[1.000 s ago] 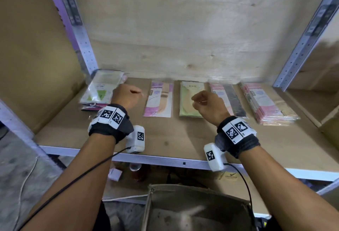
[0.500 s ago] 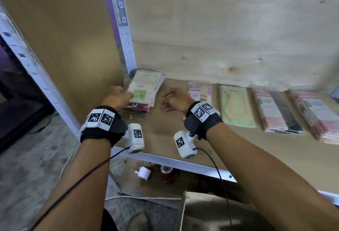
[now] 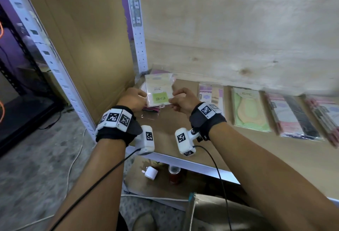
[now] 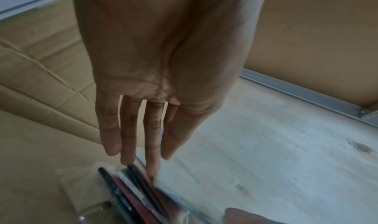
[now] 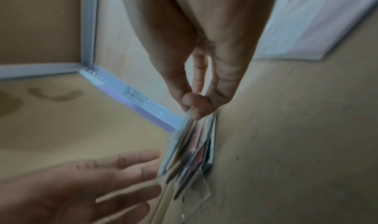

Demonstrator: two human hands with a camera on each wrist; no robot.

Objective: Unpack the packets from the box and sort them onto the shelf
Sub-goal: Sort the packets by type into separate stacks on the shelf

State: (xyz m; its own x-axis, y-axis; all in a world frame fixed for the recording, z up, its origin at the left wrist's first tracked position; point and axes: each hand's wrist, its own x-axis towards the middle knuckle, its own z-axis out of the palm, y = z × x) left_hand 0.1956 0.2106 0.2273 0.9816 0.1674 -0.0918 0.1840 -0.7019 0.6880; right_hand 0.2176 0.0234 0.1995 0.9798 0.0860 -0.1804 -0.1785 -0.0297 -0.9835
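Shelf [image 3: 192,139], both hands now at stack [image 3: 159,91]

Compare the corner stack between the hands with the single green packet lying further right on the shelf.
The corner stack is several packets piled up; the green packet lies alone and flat. The left hand touches the stack and the right hand pinches its edge; nothing touches the green packet. Both show ENE labels and rest on the shelf.

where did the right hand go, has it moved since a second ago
Yes. The right hand has moved left along the shelf: earlier it hovered by the green packet, now it pinches the right edge of the stack of packets near the left post.
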